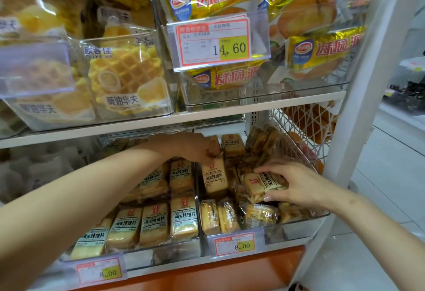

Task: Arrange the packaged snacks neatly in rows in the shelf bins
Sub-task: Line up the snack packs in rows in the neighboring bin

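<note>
On the lower shelf stand two clear bins of small tan snack packs. In the left bin (128, 257) the packs (154, 223) stand in neat rows. Packs lie jumbled in the right bin (299, 224). My left hand (190, 147) reaches under the upper shelf and pinches the top of an upright pack (215, 179) at the right bin's left side. To its right, my right hand (296, 182) grips a pack lying sideways (259, 183) on top of the loose pile.
The upper shelf (207, 111) hangs low over the bins, carrying bins of waffle packs (125, 77) and yellow pie packs (317, 49). A white upright post (358, 106) and a white mesh side panel (305, 125) close the right. Price tags (234, 243) front the bins.
</note>
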`<move>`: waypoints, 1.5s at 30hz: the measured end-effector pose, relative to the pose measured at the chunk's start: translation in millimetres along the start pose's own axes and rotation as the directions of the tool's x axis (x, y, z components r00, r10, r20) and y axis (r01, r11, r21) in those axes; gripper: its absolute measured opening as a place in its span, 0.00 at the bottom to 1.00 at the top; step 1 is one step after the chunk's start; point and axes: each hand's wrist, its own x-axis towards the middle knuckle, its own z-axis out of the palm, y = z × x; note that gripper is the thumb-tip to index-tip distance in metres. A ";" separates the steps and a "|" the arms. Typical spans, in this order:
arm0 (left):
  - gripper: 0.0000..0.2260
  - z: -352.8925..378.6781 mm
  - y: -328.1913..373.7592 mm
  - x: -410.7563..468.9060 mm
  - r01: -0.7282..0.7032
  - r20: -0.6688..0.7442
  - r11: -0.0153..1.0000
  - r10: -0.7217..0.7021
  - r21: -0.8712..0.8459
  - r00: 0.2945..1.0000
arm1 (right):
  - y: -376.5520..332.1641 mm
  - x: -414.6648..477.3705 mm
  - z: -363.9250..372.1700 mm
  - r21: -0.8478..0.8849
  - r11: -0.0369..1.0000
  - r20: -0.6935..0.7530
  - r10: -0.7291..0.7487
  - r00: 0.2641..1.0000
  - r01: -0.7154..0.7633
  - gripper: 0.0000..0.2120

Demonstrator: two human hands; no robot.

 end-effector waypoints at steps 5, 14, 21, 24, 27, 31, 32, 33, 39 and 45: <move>0.11 7.9 13.5 -3.8 0.056 -0.214 0.991 -0.030 0.119 0.976 | -0.4 0.5 -1.6 -0.020 1.000 0.009 -0.005 1.000 0.005 0.29; 0.30 27.3 41.3 2.8 0.125 0.018 0.985 -0.128 0.120 0.992 | -2.2 -0.3 -1.7 -0.045 0.999 -0.001 -0.008 1.000 0.008 0.29; 0.35 21.3 51.4 13.8 0.196 0.125 0.959 -0.225 0.206 0.966 | 0.1 -3.6 -5.9 -0.041 0.999 -0.020 -0.024 1.000 0.023 0.28; 0.27 30.7 49.5 15.6 0.143 -0.027 0.965 -0.140 0.219 0.990 | -0.4 -4.7 -4.2 -0.035 0.999 -0.026 -0.023 0.999 0.022 0.29; 0.23 38.6 43.9 12.0 0.133 -0.156 0.981 -0.111 0.139 0.982 | -1.2 -5.0 -3.8 -0.035 0.999 -0.018 -0.029 0.999 0.028 0.30; 0.17 29.6 40.0 4.4 0.139 -0.177 0.990 -0.133 0.019 0.975 | 1.1 -8.0 -10.8 -0.006 1.000 0.029 -0.014 0.999 0.014 0.38; 0.17 23.1 41.0 1.4 0.136 -0.215 0.989 -0.145 -0.055 0.966 | 2.5 -9.1 -13.8 -0.005 1.000 0.018 -0.003 1.000 0.003 0.39; 0.18 15.2 43.7 -2.1 0.133 -0.251 0.979 -0.170 -0.157 0.953 | 4.1 -10.0 -16.6 -0.005 1.000 0.002 0.014 1.000 -0.014 0.39; 0.22 -14.2 90.6 -3.2 0.019 -0.055 0.770 -0.071 -0.638 0.996 | 0.8 -10.8 -13.9 -0.117 0.991 0.020 0.066 0.998 -0.064 0.34; 0.24 -19.2 89.1 -15.5 -0.033 -0.058 0.679 -0.015 -0.733 0.998 | -9.3 -7.8 -20.3 -0.023 0.998 -0.121 0.047 0.992 -0.050 0.30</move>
